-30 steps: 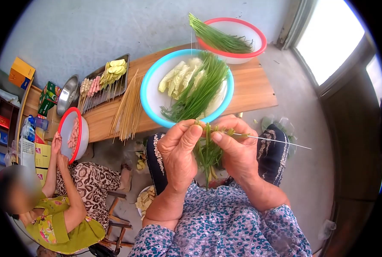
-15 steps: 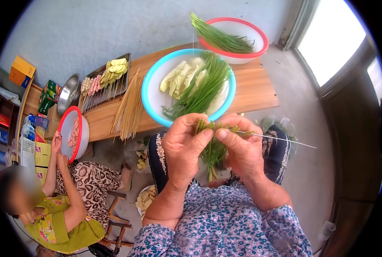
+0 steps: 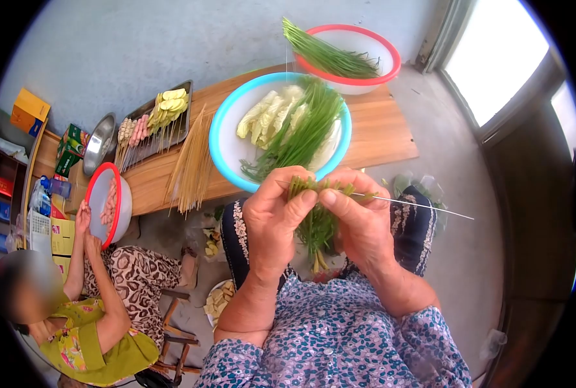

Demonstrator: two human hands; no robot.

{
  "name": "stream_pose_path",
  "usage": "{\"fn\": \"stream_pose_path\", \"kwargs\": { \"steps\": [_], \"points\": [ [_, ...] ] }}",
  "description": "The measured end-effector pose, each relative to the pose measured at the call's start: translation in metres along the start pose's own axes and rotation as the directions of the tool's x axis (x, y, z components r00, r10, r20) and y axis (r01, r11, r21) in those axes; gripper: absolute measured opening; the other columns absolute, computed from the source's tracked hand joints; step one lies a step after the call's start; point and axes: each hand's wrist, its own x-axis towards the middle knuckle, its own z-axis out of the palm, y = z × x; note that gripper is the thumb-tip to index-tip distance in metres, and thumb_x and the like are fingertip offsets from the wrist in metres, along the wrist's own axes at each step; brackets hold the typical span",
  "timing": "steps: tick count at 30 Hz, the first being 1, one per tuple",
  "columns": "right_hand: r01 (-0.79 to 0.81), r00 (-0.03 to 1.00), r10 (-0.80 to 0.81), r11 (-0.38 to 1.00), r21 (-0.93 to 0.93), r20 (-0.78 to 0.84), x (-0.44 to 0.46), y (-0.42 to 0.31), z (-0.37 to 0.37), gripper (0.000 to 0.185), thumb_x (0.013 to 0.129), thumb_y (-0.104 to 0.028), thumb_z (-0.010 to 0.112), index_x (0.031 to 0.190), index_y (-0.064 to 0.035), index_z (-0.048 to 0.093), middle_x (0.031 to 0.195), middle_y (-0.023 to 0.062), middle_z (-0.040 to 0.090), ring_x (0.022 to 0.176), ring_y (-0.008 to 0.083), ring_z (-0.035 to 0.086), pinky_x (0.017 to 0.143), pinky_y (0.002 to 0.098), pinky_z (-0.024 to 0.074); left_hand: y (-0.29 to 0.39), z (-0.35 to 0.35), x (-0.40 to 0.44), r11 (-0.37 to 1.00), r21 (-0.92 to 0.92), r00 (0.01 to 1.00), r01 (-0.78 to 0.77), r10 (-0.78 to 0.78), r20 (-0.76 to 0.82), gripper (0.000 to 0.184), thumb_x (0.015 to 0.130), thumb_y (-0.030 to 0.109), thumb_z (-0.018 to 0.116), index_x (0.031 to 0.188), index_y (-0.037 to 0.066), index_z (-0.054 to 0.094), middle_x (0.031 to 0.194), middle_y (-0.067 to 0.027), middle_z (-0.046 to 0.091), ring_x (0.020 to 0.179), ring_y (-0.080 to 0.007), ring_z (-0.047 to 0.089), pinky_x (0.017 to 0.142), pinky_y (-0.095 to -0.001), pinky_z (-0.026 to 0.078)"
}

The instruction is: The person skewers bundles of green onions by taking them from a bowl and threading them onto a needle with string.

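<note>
My left hand [image 3: 275,216] and my right hand [image 3: 359,226] meet above my lap, thumbs almost touching. Both pinch the folded tops of a bunch of leafy greens [image 3: 317,226] whose stems and leaves hang down between my palms. A thin metal skewer [image 3: 424,205] runs sideways through the greens, its bare length sticking out past my right hand. Just beyond my fingers stands a blue-rimmed basin [image 3: 226,161], holding cabbage leaves [image 3: 262,119] and long green stalks [image 3: 301,136]. Which fingers press on the skewer itself is hidden.
On the wooden table [image 3: 385,129] lie loose bamboo skewers [image 3: 193,161] and a tray [image 3: 147,149] of filled skewers. A red-rimmed basin [image 3: 391,71] of greens stands behind. At left a seated person [image 3: 100,323] handles pieces by another red-rimmed basin [image 3: 125,200].
The view has shifted slightly. Both my hands stay pinched on the greens, with only small finger movements, and the skewer keeps nearly the same slant.
</note>
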Motion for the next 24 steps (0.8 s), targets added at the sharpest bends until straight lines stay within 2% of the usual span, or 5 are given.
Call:
{"fn": "stream_pose_path", "kwargs": {
  "steps": [5, 13, 17, 22, 24],
  "points": [
    [-0.011, 1.0, 0.011, 1.0, -0.001, 0.023, 0.002, 0.001, -0.006, 0.02, 0.081, -0.001, 0.066, 0.1, 0.0014, 0.06, 0.092, 0.0063, 0.063, 0.083, 0.0114, 0.059, 0.073, 0.0228, 0.0486, 0.001, -0.001, 0.006, 1.0, 0.008, 0.999, 0.01, -0.009, -0.036, 0.013, 0.084, 0.004, 0.063, 0.095, -0.002, 0.063, 0.09, -0.0074, 0.067, 0.081, -0.0102, 0.06, 0.078, -0.0221, 0.046],
    [-0.039, 0.993, 0.009, 0.966, -0.256, -0.117, -0.009, -0.009, -0.029, 0.058, 0.079, -0.014, 0.072, 0.127, 0.0052, 0.045, 0.109, 0.0181, 0.06, 0.101, 0.0222, 0.057, 0.092, 0.0329, 0.0429, 0.004, -0.009, 0.016, 0.998, -0.05, 0.998, 0.024, -0.027, -0.052, 0.013, 0.084, 0.006, 0.063, 0.094, -0.002, 0.064, 0.089, -0.0073, 0.067, 0.082, -0.0108, 0.06, 0.079, -0.0237, 0.046],
    [-0.032, 0.999, 0.024, 0.98, -0.195, -0.047, -0.006, -0.003, -0.03, 0.044, 0.08, -0.011, 0.069, 0.119, 0.0036, 0.053, 0.112, 0.0152, 0.059, 0.105, 0.0179, 0.055, 0.092, 0.0297, 0.0421, -0.003, -0.006, 0.014, 0.998, -0.057, 0.998, 0.038, -0.041, -0.057, 0.013, 0.084, 0.005, 0.062, 0.094, -0.002, 0.064, 0.089, -0.0061, 0.067, 0.082, -0.0101, 0.059, 0.08, -0.0235, 0.045],
    [0.149, 0.986, -0.161, 0.956, -0.254, -0.028, 0.001, 0.008, -0.022, 0.017, 0.085, -0.005, 0.063, 0.1, 0.0015, 0.063, 0.095, 0.0044, 0.061, 0.09, 0.0107, 0.056, 0.082, 0.0249, 0.0447, -0.002, 0.0, 0.01, 0.997, -0.062, 0.997, 0.05, -0.053, -0.054, 0.012, 0.085, 0.004, 0.061, 0.094, -0.002, 0.064, 0.089, -0.0063, 0.066, 0.081, -0.0103, 0.06, 0.079, -0.0234, 0.046],
    [0.101, 0.993, -0.111, 0.972, -0.212, -0.034, 0.0, 0.004, -0.018, 0.016, 0.085, -0.005, 0.063, 0.1, 0.0018, 0.062, 0.095, 0.0045, 0.062, 0.088, 0.0103, 0.057, 0.08, 0.0243, 0.0454, -0.002, 0.0, 0.009, 0.996, -0.069, 0.996, 0.056, -0.06, -0.058, 0.012, 0.085, 0.004, 0.061, 0.094, -0.002, 0.064, 0.089, -0.0065, 0.066, 0.082, -0.0104, 0.06, 0.078, -0.0234, 0.047]
  ]
}}
